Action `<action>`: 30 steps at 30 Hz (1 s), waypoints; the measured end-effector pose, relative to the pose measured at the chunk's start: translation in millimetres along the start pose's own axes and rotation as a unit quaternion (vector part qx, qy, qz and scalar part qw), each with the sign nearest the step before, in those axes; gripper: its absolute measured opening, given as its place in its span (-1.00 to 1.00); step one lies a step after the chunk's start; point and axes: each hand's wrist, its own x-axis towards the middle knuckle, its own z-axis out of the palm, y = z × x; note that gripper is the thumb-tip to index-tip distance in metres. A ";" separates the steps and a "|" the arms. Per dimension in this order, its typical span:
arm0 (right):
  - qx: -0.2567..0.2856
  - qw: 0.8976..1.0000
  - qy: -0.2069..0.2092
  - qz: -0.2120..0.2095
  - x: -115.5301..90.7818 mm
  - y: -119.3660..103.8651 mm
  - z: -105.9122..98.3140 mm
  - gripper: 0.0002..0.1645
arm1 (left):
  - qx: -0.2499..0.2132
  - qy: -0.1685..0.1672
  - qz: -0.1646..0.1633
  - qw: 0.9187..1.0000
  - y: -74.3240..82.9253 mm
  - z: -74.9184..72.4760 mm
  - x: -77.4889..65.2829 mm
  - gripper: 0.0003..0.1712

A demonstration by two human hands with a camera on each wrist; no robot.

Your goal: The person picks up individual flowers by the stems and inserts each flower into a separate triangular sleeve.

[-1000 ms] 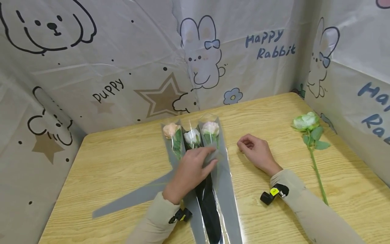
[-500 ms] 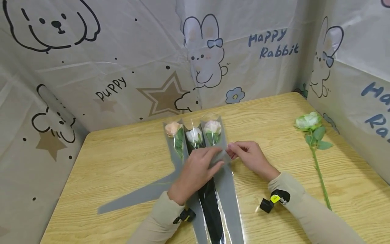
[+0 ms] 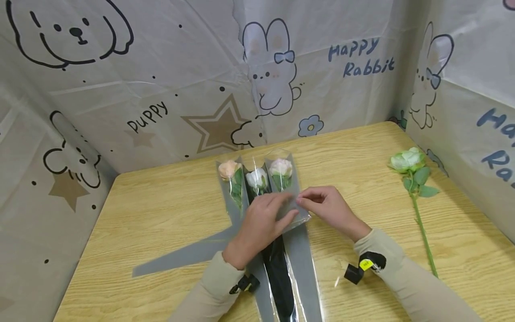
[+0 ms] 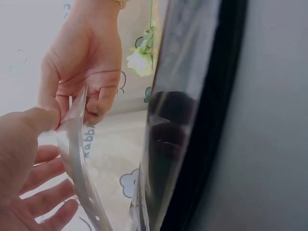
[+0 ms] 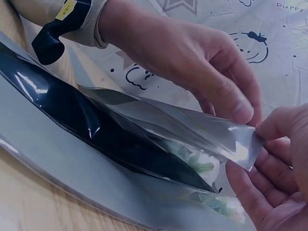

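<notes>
Three flower sleeves lie close together on the table, holding a peach rose, a white rose and a pale pink rose. The middle flower sleeve is black; the outer ones are grey. My left hand is over the middle, its thumb and fingers around a folded grey flap of flower sleeve. At the flap's right edge, my right hand pinches with thumb and index finger. The right wrist view shows the flap stretched between both hands, fingertips nearly meeting.
A loose green-white flower with a long stem lies at the table's right. One grey sleeve tail slants to the lower left. Wood-grain table meets printed cloth walls at the back and sides.
My right hand has moved left from the bare table to the grey flap and pinches its edge. The flap now spreads further right. My left hand shifted slightly right.
</notes>
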 end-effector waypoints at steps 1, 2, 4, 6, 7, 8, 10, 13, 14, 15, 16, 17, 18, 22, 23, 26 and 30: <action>0.000 1.000 -0.001 0.002 0.0 -0.3 -0.2 -0.81 | -0.001 0.005 -0.002 1.000 -0.5 0.2 0.7 -0.59; -0.002 1.000 -0.002 0.003 0.2 -0.6 -0.6 -0.81 | -0.002 0.007 -0.006 1.000 -0.9 0.2 1.4 -0.61; -0.003 1.000 -0.005 0.006 0.4 -0.6 -1.1 -0.81 | -0.005 0.007 -0.015 1.000 -1.2 -0.1 2.5 -0.63; -0.005 1.000 -0.007 0.007 0.7 0.1 -1.9 -0.81 | -0.009 0.005 -0.023 1.000 -1.4 -0.4 3.6 -0.64; -0.005 1.000 -0.008 0.007 0.7 0.5 -2.2 -0.81 | -0.010 0.004 -0.025 1.000 -1.6 -0.4 4.2 -0.64; -0.005 1.000 -0.009 0.006 0.8 1.0 -2.6 -0.81 | -0.011 0.004 -0.026 1.000 -1.7 -0.4 4.7 -0.65; -0.004 1.000 -0.009 0.005 0.9 1.5 -3.2 -0.81 | -0.010 0.008 -0.025 1.000 -1.8 -0.8 6.0 -0.65; -0.004 1.000 -0.006 0.002 1.2 1.6 -5.3 -0.82 | -0.009 0.013 -0.025 1.000 -2.3 -0.3 8.4 -0.65; -0.004 1.000 -0.005 0.001 1.3 1.5 -6.0 -0.83 | -0.010 0.012 -0.027 1.000 -2.4 -0.2 9.1 -0.64; -0.003 1.000 -0.005 0.000 1.4 1.2 -6.8 -0.83 | -0.010 0.010 -0.029 0.999 -2.4 0.0 9.5 -0.64; -0.003 1.000 -0.005 -0.002 1.7 0.7 -6.9 -0.84 | -0.011 0.008 -0.032 0.999 -2.5 -0.4 9.6 -0.63; -0.003 1.000 -0.005 -0.003 1.9 0.4 -7.1 -0.84 | -0.011 0.004 -0.035 0.999 -2.6 -0.7 9.4 -0.63; -0.003 1.000 -0.006 -0.003 2.2 0.4 -7.2 -0.85 | -0.013 0.000 -0.038 0.999 -2.8 -0.9 8.9 -0.62; -0.004 1.000 -0.015 0.001 2.7 1.4 -6.9 -0.85 | -0.016 -0.014 -0.046 0.999 -3.3 -0.2 5.5 -0.60; -0.005 1.000 -0.016 0.002 2.8 1.9 -6.8 -0.85 | -0.019 -0.018 -0.048 0.999 -3.6 0.4 4.6 -0.60; -0.009 1.000 -0.019 0.000 2.6 2.4 -7.2 -0.86 | -0.035 -0.028 -0.055 0.997 -3.9 2.6 3.7 -0.61; -0.019 1.000 -0.018 0.002 1.9 1.8 -9.4 -0.87 | -0.054 -0.030 -0.061 0.996 -3.8 5.5 4.4 -0.65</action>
